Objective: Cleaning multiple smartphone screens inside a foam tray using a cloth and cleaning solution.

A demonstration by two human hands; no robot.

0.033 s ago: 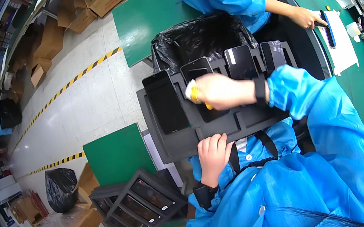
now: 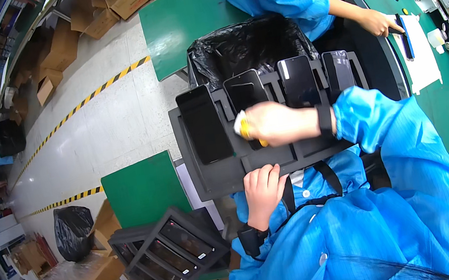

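Observation:
A black foam tray (image 2: 225,180) lies in front of me with several dark smartphones standing side by side in its slots. The leftmost phone (image 2: 205,128) is fully visible. My right hand (image 2: 278,122) is closed over the second phone (image 2: 245,90) and hides its lower part. It pinches a small white wad (image 2: 238,121), with yellow at the fingertips, slightly blurred. Farther right are a third phone (image 2: 298,81) and a fourth phone (image 2: 337,70). The fingers of my left hand (image 2: 264,188) grip the tray's near edge.
Behind the tray stands a bin lined with a black bag (image 2: 250,44). A co-worker's hand (image 2: 377,22) touches a phone (image 2: 406,38) on the right-hand green bench. At lower left, another black tray (image 2: 178,254) of phones sits by a green board (image 2: 143,189).
My right hand with the white wad has shifted slightly to the right over the second phone. My left hand stays on the tray edge.

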